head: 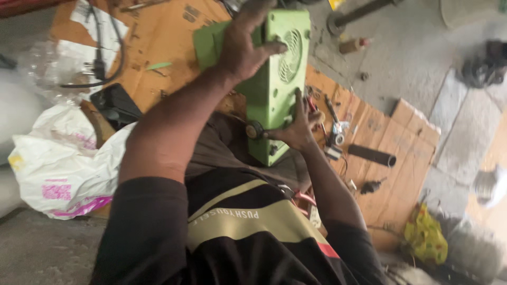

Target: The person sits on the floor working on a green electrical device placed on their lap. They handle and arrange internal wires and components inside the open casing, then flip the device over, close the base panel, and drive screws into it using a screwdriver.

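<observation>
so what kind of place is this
Probably an informal repair spot on a bare concrete floor. The person sits on flattened cardboard, both hands on a green fan-vented appliance casing, with small tools and parts scattered beside it and a power plug and cable nearby.

Both hands are taken up by the green fan housing (274, 79), which blocks the middle. Right of it, small tools (334, 132) and a black tube (372, 155) crowd the cardboard sheet (406, 158); bare cardboard beyond them leaves room. To the left, a white plastic bag (63, 169), a black cable (105, 63) and what seems a black case (113, 103) stand in the way.
</observation>
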A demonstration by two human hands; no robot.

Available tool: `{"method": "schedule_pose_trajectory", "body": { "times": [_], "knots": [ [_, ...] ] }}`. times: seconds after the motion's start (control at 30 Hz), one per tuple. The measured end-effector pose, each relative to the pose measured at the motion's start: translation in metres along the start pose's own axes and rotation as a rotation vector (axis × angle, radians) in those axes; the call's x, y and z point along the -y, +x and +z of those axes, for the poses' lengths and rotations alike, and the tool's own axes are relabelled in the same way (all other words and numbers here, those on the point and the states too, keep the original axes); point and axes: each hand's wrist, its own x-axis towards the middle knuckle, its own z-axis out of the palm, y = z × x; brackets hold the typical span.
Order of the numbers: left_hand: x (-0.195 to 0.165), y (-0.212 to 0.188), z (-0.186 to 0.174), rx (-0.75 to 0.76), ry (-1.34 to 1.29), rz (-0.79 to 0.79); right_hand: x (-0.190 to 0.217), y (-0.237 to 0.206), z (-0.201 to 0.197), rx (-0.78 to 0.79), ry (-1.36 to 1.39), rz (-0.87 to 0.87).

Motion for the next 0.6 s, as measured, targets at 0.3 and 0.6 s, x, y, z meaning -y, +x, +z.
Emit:
{"method": "schedule_pose_trajectory", "body": {
  "times": [0.3,0.6],
  "knots": [
    [0.007,-0.037,0.015,-0.159,0.254,-0.120,-0.012,-0.002,0.018,-0.011,-0.123,0.061],
    [-0.022,-0.143,0.027,-0.177,-0.004,-0.573,-0.018,-0.005,0.037,-0.068,-0.257,0.118]
  ]
}}
